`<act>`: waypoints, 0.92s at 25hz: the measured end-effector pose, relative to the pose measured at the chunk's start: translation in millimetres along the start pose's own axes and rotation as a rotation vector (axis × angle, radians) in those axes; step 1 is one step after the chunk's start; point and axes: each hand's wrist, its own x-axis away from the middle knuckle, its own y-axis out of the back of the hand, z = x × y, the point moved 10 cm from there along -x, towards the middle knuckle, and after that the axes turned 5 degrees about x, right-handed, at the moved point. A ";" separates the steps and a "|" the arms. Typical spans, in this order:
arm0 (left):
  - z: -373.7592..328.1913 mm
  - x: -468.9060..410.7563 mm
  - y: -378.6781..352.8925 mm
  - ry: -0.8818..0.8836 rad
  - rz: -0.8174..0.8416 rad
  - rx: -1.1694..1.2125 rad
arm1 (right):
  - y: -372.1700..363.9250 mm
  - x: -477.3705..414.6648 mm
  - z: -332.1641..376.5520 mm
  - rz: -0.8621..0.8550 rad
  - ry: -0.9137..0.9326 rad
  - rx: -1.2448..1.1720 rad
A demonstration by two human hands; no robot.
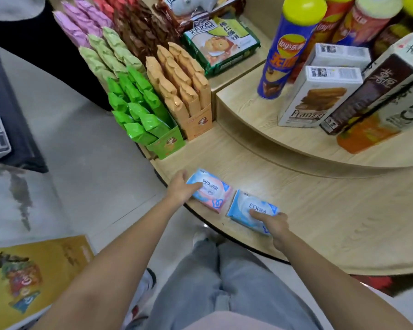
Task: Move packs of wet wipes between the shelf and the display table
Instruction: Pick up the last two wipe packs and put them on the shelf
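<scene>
Apparently mid-transfer, the left hand [180, 189] gripped a pink wipes pack [212, 192] and the right hand [275, 224] a blue wipes pack [247, 208], both lying on the desk [332, 210] at its 6 o'clock edge. Arriving or leaving, I could not tell; snack boxes [141, 110] at 11 o'clock and a chips can [283, 53] at 1 o'clock stood well clear.

The pink pack [215, 190] reads 999, blue pack [250, 208] EDI.

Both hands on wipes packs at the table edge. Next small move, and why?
Probably lift both packs clear of the display table. The left hand grips the pink pack at its left end and the right hand grips the blue pack at its near end; both packs lie flat, side by side, apart.
</scene>
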 end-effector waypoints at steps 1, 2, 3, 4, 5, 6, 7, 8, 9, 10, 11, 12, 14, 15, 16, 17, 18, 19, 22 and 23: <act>-2.9 -9.1 -9.2 0.014 0.024 -0.028 | -3.9 -15.0 -10.5 0.016 -0.002 -0.048; -2.7 -16.9 -18.1 0.031 0.058 -0.043 | -4.5 -27.6 -20.2 0.020 -0.007 -0.103; -0.6 -23.4 -24.6 0.059 0.089 -0.054 | -4.1 -4.7 -4.3 0.025 -0.020 -0.115; 3.7 -30.6 -29.2 0.078 0.102 -0.067 | -2.8 7.0 5.4 0.013 -0.032 -0.135; 9.7 -38.8 -32.8 0.090 0.105 -0.093 | -1.3 13.7 10.7 0.004 -0.041 -0.158; 14.5 -44.2 -35.6 0.096 0.109 -0.126 | -3.9 21.0 17.2 0.031 -0.051 -0.189; 19.8 -48.0 -36.7 0.116 0.108 -0.146 | -8.6 26.2 20.7 0.078 -0.063 -0.208; 24.6 -50.9 -37.7 0.144 0.119 -0.160 | -12.7 27.4 20.9 0.121 -0.079 -0.230; 22.9 -49.3 -39.0 0.163 0.154 -0.156 | -15.6 27.4 20.7 0.145 -0.084 -0.245; 21.7 -47.7 -45.7 0.161 0.221 -0.123 | -17.2 28.7 21.1 0.153 -0.083 -0.263; 20.1 -44.3 -52.6 0.148 0.290 -0.082 | -18.1 28.3 23.0 0.144 -0.064 -0.272; 20.7 -42.7 -57.7 0.124 0.330 -0.056 | -18.0 28.1 23.7 0.120 -0.052 -0.273; 22.8 -36.0 -60.6 0.086 0.311 -0.036 | -15.9 28.7 23.5 0.084 -0.035 -0.256; 24.3 -33.6 -59.5 0.071 0.273 -0.025 | -13.6 27.0 24.5 0.072 -0.004 -0.246; 23.2 -29.4 -56.5 0.054 0.235 -0.011 | -10.0 25.6 26.8 0.062 0.038 -0.241; 19.4 -23.5 -53.4 0.033 0.212 0.018 | -5.3 28.3 32.7 0.060 0.081 -0.233; 12.1 -15.5 -50.9 0.008 0.204 0.057 | 0.4 36.4 42.1 0.070 0.121 -0.216; 4.0 -4.6 -48.8 -0.011 0.205 0.108 | 7.6 48.3 52.0 0.073 0.158 -0.205; -20.8 29.5 -45.6 -0.058 0.261 0.284 | 41.6 83.6 66.8 0.058 0.281 -0.287; -28.5 40.0 -45.9 -0.081 0.291 0.317 | 55.8 96.8 66.2 0.030 0.310 -0.354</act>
